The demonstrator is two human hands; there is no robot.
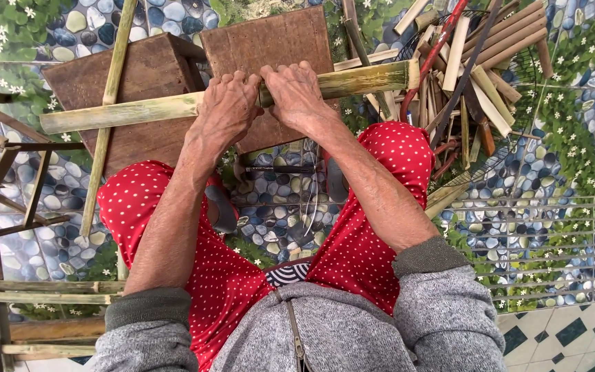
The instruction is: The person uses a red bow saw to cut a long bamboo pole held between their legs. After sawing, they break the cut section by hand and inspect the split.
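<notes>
Left hand [225,110] and right hand [296,96] both gripping whole bamboo pole [173,107], lying across wooden blocks [270,41]. Pole appearing unsplit; cut bamboo strips [480,62] piling at right floor edge.

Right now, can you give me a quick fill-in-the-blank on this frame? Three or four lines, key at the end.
1. Both hands, the left hand and the right hand, grip one long green ____ pole.
2. The pole lies across two brown ____ blocks.
3. The person's trousers are ____ with white dots.
4. The pile of cut sticks lies on the person's ____ side.

Missing words: bamboo; wooden; red; right
</notes>
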